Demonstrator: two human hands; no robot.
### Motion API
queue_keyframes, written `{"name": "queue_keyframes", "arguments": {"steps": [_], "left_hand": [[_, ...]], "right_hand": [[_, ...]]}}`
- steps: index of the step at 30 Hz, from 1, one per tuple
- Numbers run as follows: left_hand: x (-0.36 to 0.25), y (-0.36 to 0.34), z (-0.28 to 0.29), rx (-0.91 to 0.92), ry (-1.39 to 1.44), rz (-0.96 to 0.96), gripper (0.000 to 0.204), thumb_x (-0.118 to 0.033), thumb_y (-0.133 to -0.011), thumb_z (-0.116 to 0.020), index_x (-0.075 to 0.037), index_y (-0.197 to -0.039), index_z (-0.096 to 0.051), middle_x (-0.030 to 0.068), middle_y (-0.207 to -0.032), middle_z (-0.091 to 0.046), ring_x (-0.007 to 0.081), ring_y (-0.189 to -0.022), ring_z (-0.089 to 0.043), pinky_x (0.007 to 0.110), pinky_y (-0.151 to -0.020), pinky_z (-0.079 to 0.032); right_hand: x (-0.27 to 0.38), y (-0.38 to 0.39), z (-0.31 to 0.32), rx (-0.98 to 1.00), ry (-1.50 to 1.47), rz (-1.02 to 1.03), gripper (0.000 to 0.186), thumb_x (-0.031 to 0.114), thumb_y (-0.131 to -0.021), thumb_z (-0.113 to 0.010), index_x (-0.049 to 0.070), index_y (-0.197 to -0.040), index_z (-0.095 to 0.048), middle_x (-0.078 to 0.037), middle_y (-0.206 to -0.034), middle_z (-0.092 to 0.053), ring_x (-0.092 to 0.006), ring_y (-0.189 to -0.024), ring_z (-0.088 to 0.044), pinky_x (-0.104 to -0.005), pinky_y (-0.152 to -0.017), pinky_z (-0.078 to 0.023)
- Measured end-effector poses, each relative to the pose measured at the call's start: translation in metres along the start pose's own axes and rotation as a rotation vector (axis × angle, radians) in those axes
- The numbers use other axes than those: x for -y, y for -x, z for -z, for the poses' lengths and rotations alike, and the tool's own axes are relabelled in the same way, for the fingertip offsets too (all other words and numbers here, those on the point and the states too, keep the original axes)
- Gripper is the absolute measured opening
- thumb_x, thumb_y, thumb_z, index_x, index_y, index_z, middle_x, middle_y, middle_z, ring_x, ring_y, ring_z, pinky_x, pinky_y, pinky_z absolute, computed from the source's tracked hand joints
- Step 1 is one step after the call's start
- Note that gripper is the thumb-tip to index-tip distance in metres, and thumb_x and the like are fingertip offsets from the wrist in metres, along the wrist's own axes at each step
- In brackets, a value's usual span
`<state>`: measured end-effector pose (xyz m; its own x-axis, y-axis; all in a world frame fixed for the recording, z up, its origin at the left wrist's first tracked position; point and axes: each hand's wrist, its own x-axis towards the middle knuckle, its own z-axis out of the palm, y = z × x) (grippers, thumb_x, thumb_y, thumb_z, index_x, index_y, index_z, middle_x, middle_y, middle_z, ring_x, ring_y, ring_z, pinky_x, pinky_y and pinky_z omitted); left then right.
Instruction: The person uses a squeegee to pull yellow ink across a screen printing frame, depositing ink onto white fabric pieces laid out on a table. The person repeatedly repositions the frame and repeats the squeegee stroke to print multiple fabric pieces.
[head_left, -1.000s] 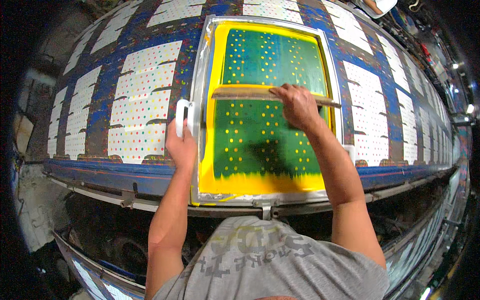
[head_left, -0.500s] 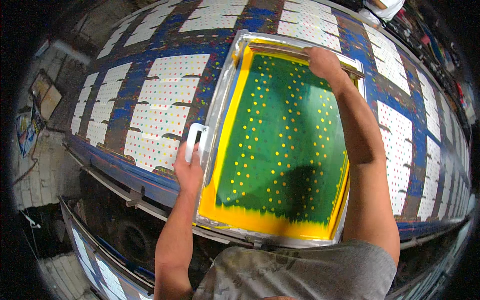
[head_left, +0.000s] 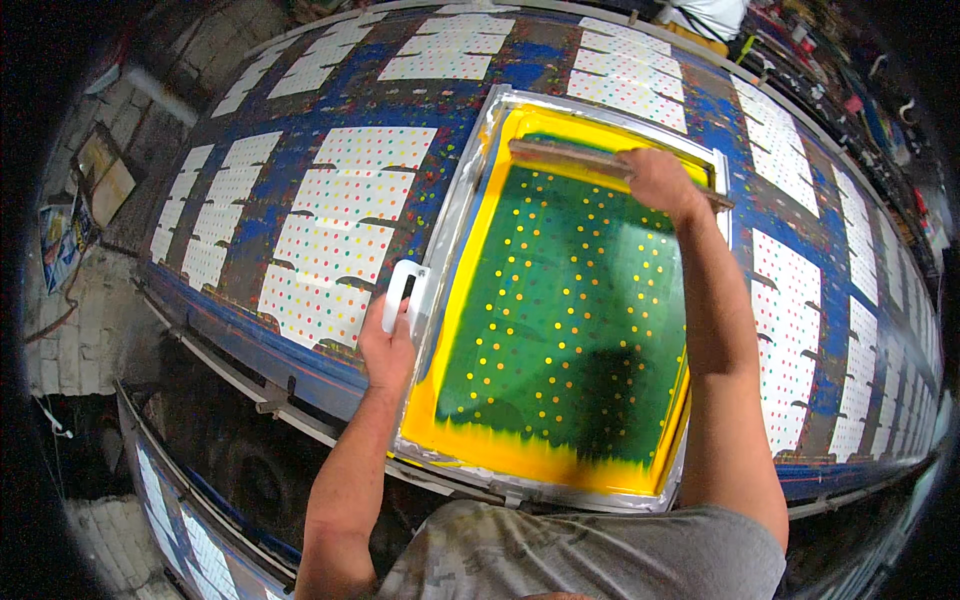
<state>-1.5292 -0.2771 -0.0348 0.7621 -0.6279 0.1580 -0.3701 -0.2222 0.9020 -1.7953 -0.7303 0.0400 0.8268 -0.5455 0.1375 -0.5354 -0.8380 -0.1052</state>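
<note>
1. Nearest is the person's grey shirt (head_left: 590, 550), just short of the near edge of a metal-framed screen (head_left: 452, 232).
2. The left hand (head_left: 387, 342) is at the screen's left side, its fingers gripping the lower part of a white looped handle (head_left: 396, 288).
3. Inside the frame, a thick, ragged-edged band of yellow ink (head_left: 505, 440) lies along the near end; more yellow runs up the left side and across the far end.
4. Between those bands is green mesh (head_left: 560, 300), scattered with small yellow dots, a dark shadow over its near right part.
5. Toward the far end of the screen, a long wooden squeegee (head_left: 570, 156) spans it crosswise, its right tip over the frame's right side.
6. The right hand (head_left: 662, 182) has its fingers closed on the squeegee, right of the middle.
7. The screen lies over a long blue, paint-spattered surface (head_left: 535, 65); white sheets (head_left: 345, 220) with coloured dots lie to its left, its right and beyond it.
8. Far left, a paved floor (head_left: 75, 340) shows.
</note>
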Motion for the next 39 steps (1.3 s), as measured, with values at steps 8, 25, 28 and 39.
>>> {"name": "queue_keyframes", "arguments": {"steps": [8, 25, 28, 39], "left_hand": [[0.014, -0.005, -0.003, -0.04, -0.023, -0.133, 0.031, 0.005, -0.096, -0.066, 0.003, -0.126, -0.069, 0.018, -0.108, -0.075, 0.0288, -0.101, -0.076, 0.041, -0.09, -0.058], [0.005, -0.002, 0.0, -0.046, -0.123, -0.16, 0.027, -0.009, -0.099, -0.067, -0.002, -0.125, -0.069, 0.0255, -0.106, -0.073, 0.0475, -0.103, -0.07, 0.058, -0.089, -0.053], [0.007, -0.004, -0.001, -0.079, -0.132, -0.172, 0.028, -0.01, -0.099, -0.067, -0.003, -0.126, -0.068, 0.0254, -0.108, -0.073, 0.0475, -0.103, -0.07, 0.058, -0.089, -0.053], [0.018, -0.009, -0.008, -0.122, -0.199, -0.123, 0.033, -0.008, -0.094, -0.072, -0.006, -0.127, -0.071, 0.0242, -0.109, -0.077, 0.0444, -0.103, -0.075, 0.054, -0.092, -0.057]], "right_hand": [[0.118, 0.126, 0.006, 0.079, -0.043, -0.067, 0.045, 0.007, -0.084, -0.058, 0.014, -0.124, -0.077, -0.023, -0.105, -0.078, -0.0436, -0.098, -0.077, -0.055, -0.088, -0.063], [0.36, 0.348, 0.035, 0.073, -0.089, -0.123, 0.04, 0.002, -0.085, -0.068, 0.013, -0.123, -0.077, -0.012, -0.107, -0.076, -0.0355, -0.103, -0.073, -0.049, -0.094, -0.057], [0.366, 0.362, 0.03, 0.115, -0.115, -0.121, 0.045, 0.0, -0.085, -0.067, 0.011, -0.128, -0.074, -0.013, -0.115, -0.073, -0.0363, -0.112, -0.068, -0.0476, -0.098, -0.055], [0.353, 0.413, 0.023, 0.003, -0.289, 0.11, 0.073, 0.0, -0.074, -0.074, 0.007, -0.146, -0.06, -0.02, -0.141, -0.063, -0.0424, -0.13, -0.06, -0.0527, -0.112, -0.05]]}}
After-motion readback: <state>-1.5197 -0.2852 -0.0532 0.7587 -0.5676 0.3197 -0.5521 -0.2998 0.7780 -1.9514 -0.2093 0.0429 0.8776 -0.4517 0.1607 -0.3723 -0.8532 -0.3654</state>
